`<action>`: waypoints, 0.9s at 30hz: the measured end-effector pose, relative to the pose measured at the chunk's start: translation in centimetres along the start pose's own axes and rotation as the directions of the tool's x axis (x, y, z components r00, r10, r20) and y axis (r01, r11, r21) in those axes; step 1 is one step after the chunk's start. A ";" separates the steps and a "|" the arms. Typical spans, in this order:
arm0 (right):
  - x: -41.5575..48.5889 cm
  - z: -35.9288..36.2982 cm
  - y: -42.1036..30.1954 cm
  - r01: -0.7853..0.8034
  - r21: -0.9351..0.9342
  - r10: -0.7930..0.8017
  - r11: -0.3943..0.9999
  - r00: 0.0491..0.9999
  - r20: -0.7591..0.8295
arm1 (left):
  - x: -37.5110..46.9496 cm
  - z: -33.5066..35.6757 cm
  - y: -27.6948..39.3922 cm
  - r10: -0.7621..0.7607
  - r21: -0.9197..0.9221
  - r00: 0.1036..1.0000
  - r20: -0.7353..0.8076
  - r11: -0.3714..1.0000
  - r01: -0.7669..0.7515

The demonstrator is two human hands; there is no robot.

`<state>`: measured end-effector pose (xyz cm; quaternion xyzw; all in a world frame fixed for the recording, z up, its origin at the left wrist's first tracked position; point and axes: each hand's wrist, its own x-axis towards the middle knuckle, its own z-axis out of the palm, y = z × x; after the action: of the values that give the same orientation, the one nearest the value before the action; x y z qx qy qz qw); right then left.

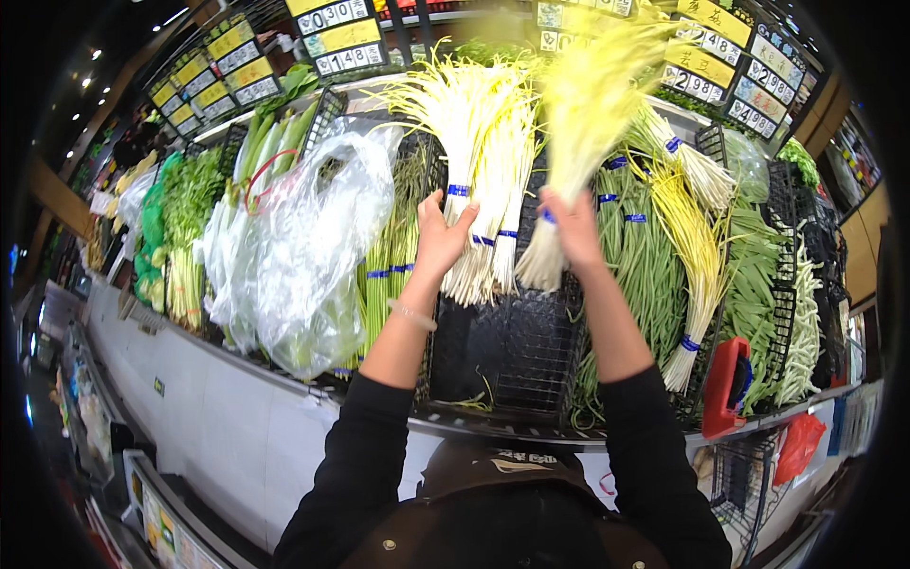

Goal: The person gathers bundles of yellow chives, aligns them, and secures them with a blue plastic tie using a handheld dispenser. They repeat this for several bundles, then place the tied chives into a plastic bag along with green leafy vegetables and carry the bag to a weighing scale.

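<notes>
My right hand (573,229) grips a bundle of yellow chives (569,156) near its pale stem ends, over a blue band. The leafy top of that bundle is blurred by motion. At the left side of a row of more yellow chive bundles (490,163), my left hand (443,233) has its thumb lying over the stems and its fingers along the edge. Whether it grips a bundle is not clear. These bundles lie side by side, leaves pointing away from me, in a black crate (490,355) with a dark mat and wire mesh.
Left are a clear plastic bag (306,249) over leeks, blue-banded green stems (387,284) and celery (188,235). Right lie long green beans (629,263), another yellow chive bundle (686,270) and a red tape dispenser (726,387) on the front edge. Price boards (341,35) stand behind.
</notes>
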<state>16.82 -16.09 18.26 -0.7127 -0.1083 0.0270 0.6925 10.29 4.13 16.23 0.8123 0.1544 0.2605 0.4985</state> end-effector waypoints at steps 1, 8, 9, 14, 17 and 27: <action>1.4 1.6 2.6 -0.109 -0.101 0.108 0.989 0.994 -0.012 | 1.8 1.0 -2.0 -0.109 0.093 0.994 0.029 0.990 0.106; 3.6 5.5 15.3 -0.233 0.067 0.242 0.970 0.940 -0.239 | 5.7 4.3 -7.6 -0.237 0.231 0.953 0.188 0.954 0.192; 3.6 5.3 15.4 -0.222 -0.004 0.218 0.975 0.962 -0.164 | 5.7 4.4 -7.3 -0.229 0.239 0.955 0.191 0.954 0.181; 0.1 3.8 10.8 -0.286 0.131 0.278 0.949 0.958 0.072 | 3.3 3.3 -5.5 -0.183 0.005 0.957 0.225 0.982 0.187; -7.2 1.7 8.4 -0.263 0.219 0.243 0.940 0.963 0.114 | -3.4 0.8 -5.8 -0.052 -0.125 0.955 0.293 0.988 0.092; -24.4 -0.8 15.2 -0.491 -0.091 0.471 0.866 0.864 -0.179 | -22.7 -4.6 -8.4 -0.348 -0.135 0.886 0.306 0.906 0.402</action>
<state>-5.07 -21.79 0.44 -0.7618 0.1241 0.1379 0.6207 -10.87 -0.25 4.30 0.7422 0.2123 0.0575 0.6331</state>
